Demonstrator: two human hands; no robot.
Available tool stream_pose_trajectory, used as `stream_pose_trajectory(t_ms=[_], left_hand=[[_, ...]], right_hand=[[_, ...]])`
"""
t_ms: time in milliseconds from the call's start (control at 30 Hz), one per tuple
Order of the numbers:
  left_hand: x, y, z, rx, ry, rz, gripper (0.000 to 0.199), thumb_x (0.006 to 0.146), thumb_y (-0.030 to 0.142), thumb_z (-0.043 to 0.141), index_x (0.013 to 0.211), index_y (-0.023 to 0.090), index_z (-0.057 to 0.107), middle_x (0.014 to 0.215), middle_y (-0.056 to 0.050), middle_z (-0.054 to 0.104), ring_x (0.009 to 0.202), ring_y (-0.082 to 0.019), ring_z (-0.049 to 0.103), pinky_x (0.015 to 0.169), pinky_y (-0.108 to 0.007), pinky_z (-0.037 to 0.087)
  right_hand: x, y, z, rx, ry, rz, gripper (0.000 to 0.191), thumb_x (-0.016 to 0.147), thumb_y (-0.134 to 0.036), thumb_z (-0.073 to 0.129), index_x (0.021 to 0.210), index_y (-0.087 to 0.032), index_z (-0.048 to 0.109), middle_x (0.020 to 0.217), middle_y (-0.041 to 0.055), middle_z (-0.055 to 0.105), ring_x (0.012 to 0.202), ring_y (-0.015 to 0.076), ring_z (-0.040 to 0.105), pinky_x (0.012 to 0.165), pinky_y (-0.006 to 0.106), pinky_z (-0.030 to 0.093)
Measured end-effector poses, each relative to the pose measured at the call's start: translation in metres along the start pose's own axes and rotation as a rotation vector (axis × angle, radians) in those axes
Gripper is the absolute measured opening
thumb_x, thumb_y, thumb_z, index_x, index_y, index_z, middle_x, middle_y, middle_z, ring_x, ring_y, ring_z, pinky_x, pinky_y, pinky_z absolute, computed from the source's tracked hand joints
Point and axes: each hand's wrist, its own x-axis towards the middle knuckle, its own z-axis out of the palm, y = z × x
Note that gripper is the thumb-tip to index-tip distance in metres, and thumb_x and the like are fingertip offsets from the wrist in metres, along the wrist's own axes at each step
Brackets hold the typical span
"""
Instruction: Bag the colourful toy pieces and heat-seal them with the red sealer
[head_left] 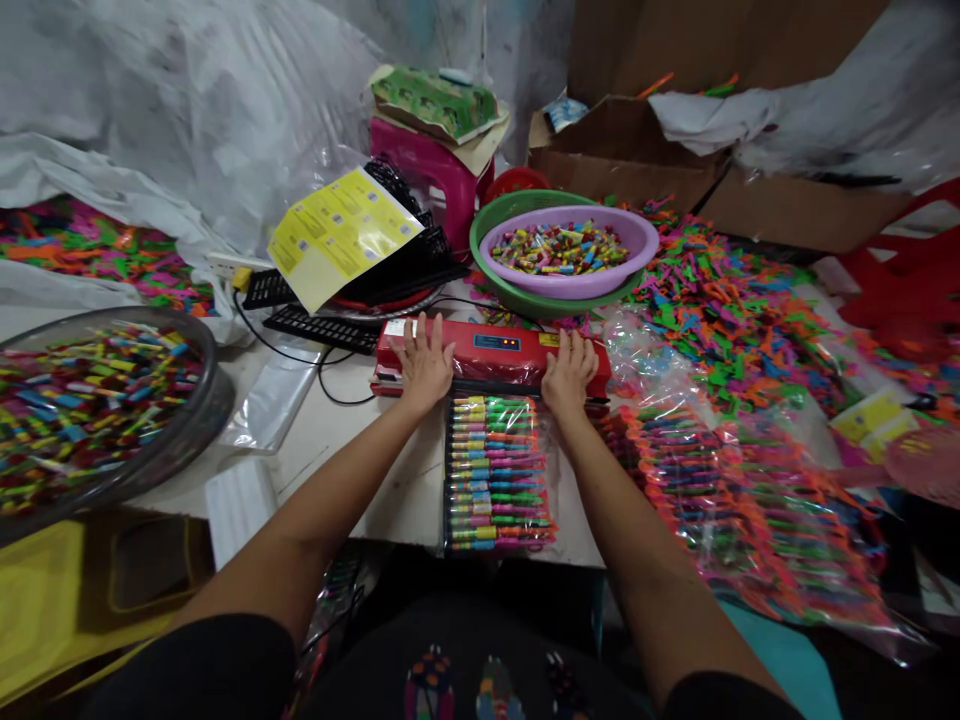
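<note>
A red sealing machine (495, 352) with a small lit panel lies across the table in front of me. My left hand (425, 360) rests on its left end, fingers spread flat over the lid. At the other end, my right hand (568, 372) lies on the lid with its fingers stretched forward. A clear plastic bag (499, 475) packed with a row of colourful stick-like pieces reaches from the machine's front edge toward me, between my forearms. Its far end is hidden under the lid.
Filled clear bags (720, 490) lie on the right, before a heap of bright plastic pieces (742, 300). Behind the machine stands a purple basin (641, 243) inside a green basket (487, 225). A grey basin (217, 385) and flat empty bags (274, 400) are on the left.
</note>
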Motion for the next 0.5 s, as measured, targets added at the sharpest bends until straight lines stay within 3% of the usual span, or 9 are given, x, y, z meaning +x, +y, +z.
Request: stream_pose_trajectory(t_ms=[200, 500], left_hand=[[-0.0001, -0.0003, 0.0026, 0.023, 0.001, -0.001, 0.059, 0.089, 0.041, 0.033, 0.143, 0.021, 0.019, 0.151, -0.009, 0.014, 0.139, -0.032, 0.004, 0.107, -0.061, -0.001], [0.0013, -0.0002, 0.0033, 0.015, -0.005, -0.003, 0.061, 0.088, 0.04, 0.034, 0.143, 0.02, 0.018, 0.151, -0.009, 0.013, 0.139, -0.032, 0.003, 0.107, -0.06, -0.004]], right_hand=[[-0.0013, 0.0003, -0.0012, -0.023, 0.001, -0.028, 0.053, 0.09, -0.032, 0.027, 0.14, -0.017, 0.029, 0.142, 0.0119, 0.03, 0.132, 0.0282, 0.018, 0.107, 0.051, 0.013], [-0.0009, 0.0012, -0.0006, -0.039, 0.01, -0.045, 0.052, 0.09, -0.033, 0.027, 0.139, -0.015, 0.033, 0.141, 0.0111, 0.033, 0.131, 0.0283, 0.021, 0.108, 0.048, 0.016]])
